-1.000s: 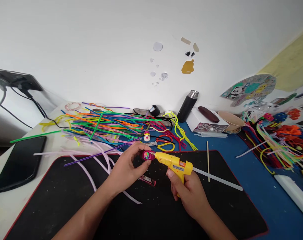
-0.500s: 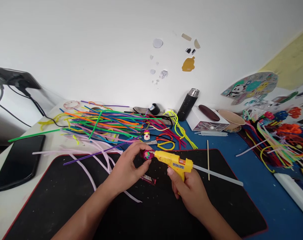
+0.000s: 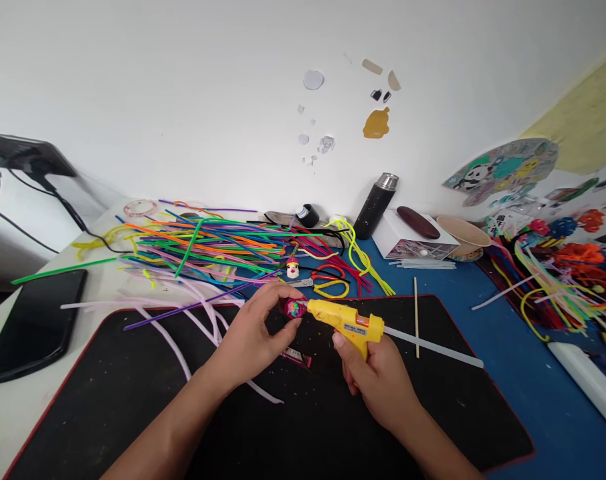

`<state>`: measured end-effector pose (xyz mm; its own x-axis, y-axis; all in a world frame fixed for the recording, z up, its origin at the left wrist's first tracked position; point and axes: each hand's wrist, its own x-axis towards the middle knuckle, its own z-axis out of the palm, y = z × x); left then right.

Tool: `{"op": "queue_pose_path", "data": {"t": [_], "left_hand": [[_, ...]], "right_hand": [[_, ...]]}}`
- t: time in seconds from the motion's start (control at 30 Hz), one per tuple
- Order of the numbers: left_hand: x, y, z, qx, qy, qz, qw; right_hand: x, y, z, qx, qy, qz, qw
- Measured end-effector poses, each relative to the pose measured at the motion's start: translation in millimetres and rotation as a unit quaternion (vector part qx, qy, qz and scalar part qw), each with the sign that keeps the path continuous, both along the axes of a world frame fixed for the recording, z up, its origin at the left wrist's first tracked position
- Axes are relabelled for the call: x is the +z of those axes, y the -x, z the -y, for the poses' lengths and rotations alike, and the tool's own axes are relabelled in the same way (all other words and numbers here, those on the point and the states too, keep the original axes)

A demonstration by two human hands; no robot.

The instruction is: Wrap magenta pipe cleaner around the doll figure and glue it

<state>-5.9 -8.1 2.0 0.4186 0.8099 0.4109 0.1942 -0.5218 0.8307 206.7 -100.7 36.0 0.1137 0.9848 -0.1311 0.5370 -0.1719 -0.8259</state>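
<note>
Between its thumb and fingers, my left hand (image 3: 255, 337) pinches a small round magenta piece (image 3: 295, 309) with a multicoloured face; its exact kind is unclear. My right hand (image 3: 380, 377) is wrapped round the handle of a yellow hot glue gun (image 3: 347, 321). The nozzle points left and meets or nearly meets the piece's upper right edge. Out of the gun's back runs a long translucent glue stick (image 3: 435, 347). Below the piece, a small dark red wrapper (image 3: 297, 358) lies on the black mat (image 3: 303, 433).
Many coloured pipe cleaners (image 3: 223, 243) lie behind the mat. Scissors (image 3: 331, 288) and a small white figure (image 3: 293, 269) rest near its back edge. A thin wooden stick (image 3: 417, 320) lies on the right. Farther back are a black flask (image 3: 377, 207) and white box (image 3: 407, 237). A phone (image 3: 33, 323) lies left.
Both hands hold nearly the same pose, with the glue gun's nozzle still at the magenta piece. The whole view has shifted slightly.
</note>
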Motion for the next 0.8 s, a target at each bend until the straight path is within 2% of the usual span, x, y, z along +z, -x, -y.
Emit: {"op": "queue_pose_path", "data": {"t": [0.8], "left_hand": [[2.5,-0.7,0.6,0.017,-0.052,-0.028,0.998]], "right_hand": [[6.7,1.9,-0.5,0.013,-0.023,0.028,0.999]]}}
